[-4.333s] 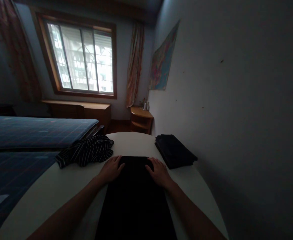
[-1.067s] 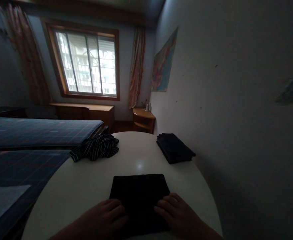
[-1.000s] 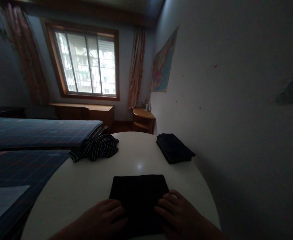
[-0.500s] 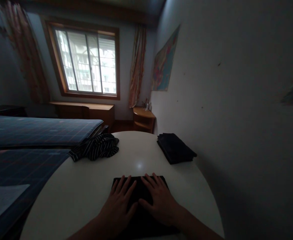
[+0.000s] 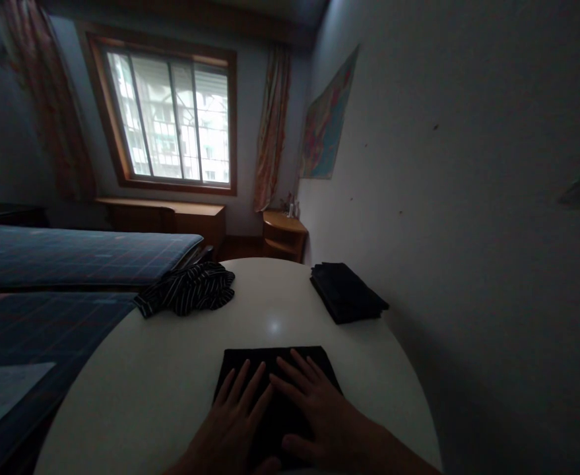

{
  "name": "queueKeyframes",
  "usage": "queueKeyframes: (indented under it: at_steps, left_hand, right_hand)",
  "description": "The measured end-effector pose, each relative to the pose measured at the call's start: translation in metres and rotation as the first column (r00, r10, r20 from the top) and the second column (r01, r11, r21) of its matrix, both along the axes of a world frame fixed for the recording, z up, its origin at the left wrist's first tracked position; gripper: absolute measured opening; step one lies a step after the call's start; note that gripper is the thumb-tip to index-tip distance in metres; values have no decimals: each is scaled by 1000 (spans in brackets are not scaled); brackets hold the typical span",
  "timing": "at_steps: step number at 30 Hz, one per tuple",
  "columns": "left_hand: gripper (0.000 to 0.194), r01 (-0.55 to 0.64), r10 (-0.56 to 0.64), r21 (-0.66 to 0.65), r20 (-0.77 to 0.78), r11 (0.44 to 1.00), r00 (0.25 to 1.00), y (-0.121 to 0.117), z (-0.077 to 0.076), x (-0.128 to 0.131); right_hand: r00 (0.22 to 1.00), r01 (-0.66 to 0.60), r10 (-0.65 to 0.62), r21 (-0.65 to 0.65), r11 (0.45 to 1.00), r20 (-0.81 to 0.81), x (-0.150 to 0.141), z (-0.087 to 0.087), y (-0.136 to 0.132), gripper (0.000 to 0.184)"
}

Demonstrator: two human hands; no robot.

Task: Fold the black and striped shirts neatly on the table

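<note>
A black folded cloth (image 5: 280, 422), probably a garment though its kind is not clear, lies flat at the near side of the white round table (image 5: 136, 396). My left hand (image 5: 235, 409) rests on its left part, fingers spread and pointing away from me. On the right part lies my right hand (image 5: 317, 399), palm down with the fingers apart. The two hands' index fingers nearly meet over the middle. The cloth's near edge is partly hidden by my hands and the frame's bottom.
A crumpled black-and-white striped cloth (image 5: 191, 288) lies at the table's far left edge. Dark folded cloths (image 5: 346, 292) form a stack at the far right, near the wall (image 5: 478, 277). Left of the table is a bed with a blue checked mattress (image 5: 82, 257).
Both hands have slid toward me over the black cloth, baring more of its far edge. The striped cloth and the dark stack have stayed in place.
</note>
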State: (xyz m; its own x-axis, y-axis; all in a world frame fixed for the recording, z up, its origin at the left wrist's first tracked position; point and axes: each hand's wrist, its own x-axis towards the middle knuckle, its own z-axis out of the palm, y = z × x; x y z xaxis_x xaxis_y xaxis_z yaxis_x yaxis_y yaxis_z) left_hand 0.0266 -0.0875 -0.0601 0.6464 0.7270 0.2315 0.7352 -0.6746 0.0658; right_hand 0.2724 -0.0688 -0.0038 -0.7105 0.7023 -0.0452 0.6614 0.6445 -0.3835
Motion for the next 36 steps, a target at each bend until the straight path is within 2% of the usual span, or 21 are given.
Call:
queueKeyframes:
  at_steps: [2,4,8,10,13,15,16,20,22,25,29,32,36]
  left_hand:
    - [93,16,-17,-43,-11,999,1000,1,0,-1]
    - [95,17,-18,-67,-11,998,1000,9,1,-2]
    - [95,7,-7,-22,5,1000,1000,45,7,-5]
    - [86,-32,32,17,-4,999,999,67,12,-5]
    - [63,-189,190,54,-17,981,982,93,18,-1]
    - [54,-268,268,36,-10,963,963,104,21,4]
    - [51,-294,294,18,2,955,956,107,22,7]
    - [53,-429,429,-16,65,903,901,111,19,21]
    - [56,-472,470,9,80,882,879,111,14,27]
    - [56,-455,453,21,72,890,889,109,4,31]
    - [56,-476,476,-14,60,879,877,107,-7,29]
    - [57,-470,471,-31,77,882,879,109,-12,25]
    - [58,-419,423,-62,78,906,903,113,-12,18]
  right_hand:
    - [1000,-4,4,-41,999,10,-1,-2,-2,92]
    - [999,44,-44,-27,999,11,-3,-7,0,96]
    - [975,223,-224,56,973,14,-13,-16,19,91]
    - [931,361,-365,105,927,22,-22,-20,35,87]
    - [817,564,-576,167,809,28,-39,-27,56,86]
    - [751,643,-659,182,744,41,-49,-30,65,86]
    - [733,661,-678,179,729,52,-52,-30,67,86]
    - [744,648,-663,150,746,82,-55,-21,76,82]
    - [767,622,-640,195,759,44,-51,-14,86,73]
    - [815,559,-580,280,780,-10,-43,-13,105,65]
    - [830,536,-556,210,818,43,-36,-30,117,71]
    - [830,540,-556,196,818,35,-34,-35,117,71]
    - [783,609,-622,191,770,9,-26,-23,125,73]
